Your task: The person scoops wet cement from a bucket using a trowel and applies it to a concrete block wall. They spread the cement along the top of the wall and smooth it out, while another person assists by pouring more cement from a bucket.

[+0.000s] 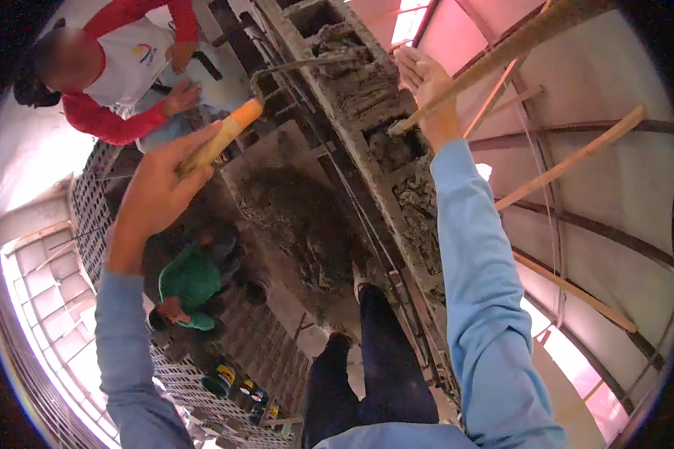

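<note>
My left hand [161, 179] is wrapped round the wooden handle [225, 135] of a trowel, which has an orange end. From the handle a bent metal shank [258, 78] runs to the top of a concrete block wall [386, 179]. The trowel's blade is hard to tell from the grey mortar [352, 82] on the blocks. My right hand [427, 78] is held at the wall's right edge beside this mortar, its fingers stretched out, with nothing in it. Some block hollows are open; others are filled with mortar.
A wooden pole [502, 56] crosses in front of my right wrist. Below the wall lies a board [277, 202] with a mortar heap. A person in red sleeves [112, 67] sits at upper left; another in green [191, 280] is lower down. Stacked blocks [240, 359] stand behind.
</note>
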A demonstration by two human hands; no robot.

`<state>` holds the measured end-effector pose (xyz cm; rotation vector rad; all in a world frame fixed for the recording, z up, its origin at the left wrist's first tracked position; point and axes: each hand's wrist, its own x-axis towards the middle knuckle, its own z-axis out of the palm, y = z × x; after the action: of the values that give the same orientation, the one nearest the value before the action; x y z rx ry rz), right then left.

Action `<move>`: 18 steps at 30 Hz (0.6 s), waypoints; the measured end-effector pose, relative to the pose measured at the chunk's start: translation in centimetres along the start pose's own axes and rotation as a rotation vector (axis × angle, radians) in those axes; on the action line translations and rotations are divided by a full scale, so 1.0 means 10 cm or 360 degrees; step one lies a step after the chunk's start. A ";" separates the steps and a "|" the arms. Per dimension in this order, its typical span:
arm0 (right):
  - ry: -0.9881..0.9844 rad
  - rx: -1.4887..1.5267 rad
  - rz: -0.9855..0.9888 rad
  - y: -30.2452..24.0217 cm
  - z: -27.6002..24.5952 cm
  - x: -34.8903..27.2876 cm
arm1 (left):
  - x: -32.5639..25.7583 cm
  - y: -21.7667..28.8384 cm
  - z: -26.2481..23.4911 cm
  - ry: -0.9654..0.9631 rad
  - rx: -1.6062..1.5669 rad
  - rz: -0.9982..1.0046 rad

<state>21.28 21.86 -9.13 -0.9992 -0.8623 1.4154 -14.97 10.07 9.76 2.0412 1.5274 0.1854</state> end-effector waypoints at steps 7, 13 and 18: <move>0.0277 0.0079 -0.0162 -0.26 0.09 -0.36 | 0.42 0.55 -0.71 -0.0084 0.0800 0.0438; 0.0712 0.0209 -0.0269 -0.42 0.06 -1.06 | 0.68 1.05 -1.03 -0.0201 0.0935 0.0303; 0.0960 -0.0362 -0.0616 -0.36 0.43 -1.99 | 0.71 0.89 -0.93 -0.0012 0.0628 0.0273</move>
<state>18.53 2.55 -2.27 -1.2609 -0.7158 0.6386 -9.24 18.38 20.49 2.4786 1.4723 -0.0653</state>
